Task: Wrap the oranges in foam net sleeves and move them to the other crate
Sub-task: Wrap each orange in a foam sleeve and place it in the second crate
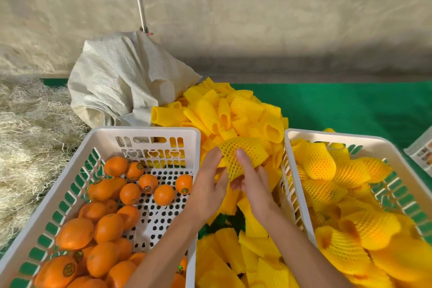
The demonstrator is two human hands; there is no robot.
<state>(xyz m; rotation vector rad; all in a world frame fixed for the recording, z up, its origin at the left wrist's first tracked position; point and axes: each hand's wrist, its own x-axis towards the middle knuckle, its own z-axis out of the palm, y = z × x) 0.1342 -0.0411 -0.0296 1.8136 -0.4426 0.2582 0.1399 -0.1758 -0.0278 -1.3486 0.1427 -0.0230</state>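
Observation:
Between the two crates both hands hold one yellow foam net sleeve point(243, 155) that bulges round, as if an orange sits inside; the fruit itself is hidden. My left hand point(209, 184) presses against its left side with fingers fairly straight. My right hand point(253, 180) grips it from the right, thumb on top and fingers curled under. The white crate on the left point(149, 132) holds several bare oranges point(129, 193) with stickers. The white crate on the right point(301, 134) holds several sleeved oranges point(319, 162).
A heap of loose yellow sleeves point(233, 110) lies behind and between the crates on a green mat point(350, 105). A white woven sack point(121, 82) stands behind the left crate. Straw point(28, 128) covers the ground at left. A wall rises close behind.

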